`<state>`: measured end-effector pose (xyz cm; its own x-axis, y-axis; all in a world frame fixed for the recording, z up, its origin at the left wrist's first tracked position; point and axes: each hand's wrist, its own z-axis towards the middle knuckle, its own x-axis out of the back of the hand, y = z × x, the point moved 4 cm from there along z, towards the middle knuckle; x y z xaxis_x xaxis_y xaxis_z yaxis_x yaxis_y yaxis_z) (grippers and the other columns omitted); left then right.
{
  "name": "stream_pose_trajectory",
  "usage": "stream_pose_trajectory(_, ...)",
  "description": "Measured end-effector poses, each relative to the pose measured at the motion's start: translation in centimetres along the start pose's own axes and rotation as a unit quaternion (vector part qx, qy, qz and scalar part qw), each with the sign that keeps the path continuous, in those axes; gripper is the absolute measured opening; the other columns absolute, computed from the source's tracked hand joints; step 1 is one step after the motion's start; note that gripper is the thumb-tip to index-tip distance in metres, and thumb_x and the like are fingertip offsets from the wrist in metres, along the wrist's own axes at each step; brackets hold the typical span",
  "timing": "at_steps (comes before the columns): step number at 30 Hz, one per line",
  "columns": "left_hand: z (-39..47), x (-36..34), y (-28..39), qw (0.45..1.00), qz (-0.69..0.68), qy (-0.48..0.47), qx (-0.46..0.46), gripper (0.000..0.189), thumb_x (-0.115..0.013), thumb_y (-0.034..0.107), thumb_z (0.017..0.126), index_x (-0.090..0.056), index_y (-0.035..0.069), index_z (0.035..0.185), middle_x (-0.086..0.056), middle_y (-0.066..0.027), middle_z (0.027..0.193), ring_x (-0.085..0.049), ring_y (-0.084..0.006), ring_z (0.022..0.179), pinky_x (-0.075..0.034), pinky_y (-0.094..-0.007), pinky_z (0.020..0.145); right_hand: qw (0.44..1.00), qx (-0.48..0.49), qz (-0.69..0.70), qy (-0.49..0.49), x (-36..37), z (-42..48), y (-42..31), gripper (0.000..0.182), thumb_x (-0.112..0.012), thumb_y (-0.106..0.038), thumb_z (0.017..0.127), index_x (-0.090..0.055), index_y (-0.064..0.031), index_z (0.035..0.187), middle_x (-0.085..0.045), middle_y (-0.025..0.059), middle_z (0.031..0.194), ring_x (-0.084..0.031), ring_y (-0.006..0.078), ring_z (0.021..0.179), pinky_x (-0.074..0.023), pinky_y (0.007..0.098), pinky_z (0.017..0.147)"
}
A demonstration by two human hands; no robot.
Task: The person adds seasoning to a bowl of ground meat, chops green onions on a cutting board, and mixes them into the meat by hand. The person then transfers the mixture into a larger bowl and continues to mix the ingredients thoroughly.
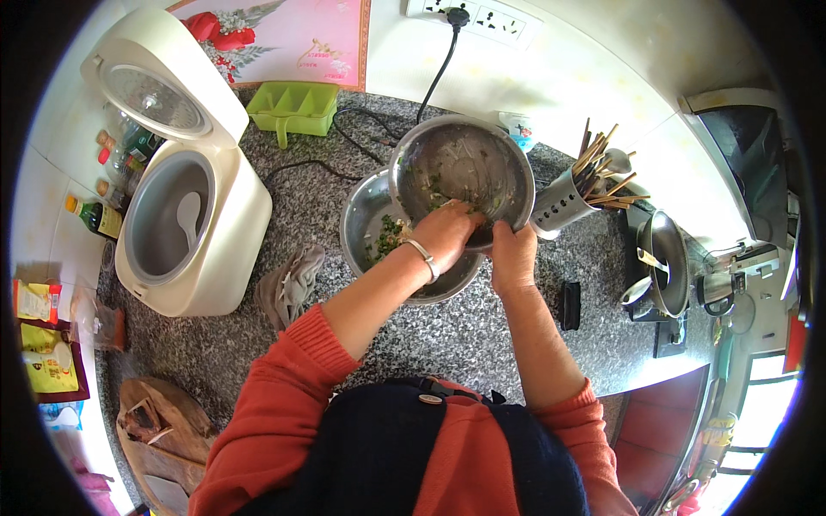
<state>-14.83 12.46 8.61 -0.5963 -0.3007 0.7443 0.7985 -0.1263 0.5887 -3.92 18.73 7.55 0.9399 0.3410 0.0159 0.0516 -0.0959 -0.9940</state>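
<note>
A steel bowl (pixel 464 155), smeared inside with bits of chopped greens, is tilted above a second steel bowl (pixel 353 222). My right hand (pixel 514 248) grips its near right rim, thumb on the inner side. Inside that tilted bowl is my left hand (pixel 444 232), a bangle at the wrist, its fingers against the lower inner wall near the greens. Whether those fingers hold anything is unclear. A mix of chopped greens and pale bits (pixel 390 237) lies in the lower bowl, which stands on the granite counter (pixel 413 342) and is partly covered by my left arm.
Left stands an open rice cooker (pixel 193 284) with a paddle inside. Behind are a green divided box (pixel 293 106) and a power cord (pixel 435 77). A grey cloth (pixel 290 277) lies left of the bowls; a chopstick holder (pixel 558 203), black case (pixel 570 306) and wok (pixel 668 264) are right.
</note>
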Motion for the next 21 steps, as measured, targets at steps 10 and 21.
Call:
stream_pose_trajectory(10,1.3,2.5,-0.7,0.995,0.054,0.087,-0.013,0.036,-0.051,-0.006,0.071,-0.059,0.003,0.105,-0.056,-0.0199,0.108,-0.055,-0.0367,0.096,-0.046,-0.0416,0.084,0.99,0.039,-0.129,-0.046,-0.4,-0.6,1.7,0.029,-0.049,-0.006,0.078,-0.055,0.0023,0.105,-0.063,0.0153,0.095,-0.062,0.0238,0.086,-0.0492,0.0344,0.076)
stream_pose_trajectory(21,-4.6,3.9,2.4,0.993,0.061,0.083,-0.061,0.038,-0.062,-0.003,0.068,-0.06,0.006,0.104,-0.059,-0.0114,0.104,-0.053,-0.0324,0.103,-0.044,-0.042,0.09,0.97,-0.157,0.185,-0.027,0.9,0.2,0.7,0.029,-0.046,-0.005,0.08,-0.048,0.0072,0.107,-0.056,0.0173,0.103,-0.061,0.0299,0.091,-0.0537,0.0468,0.074)
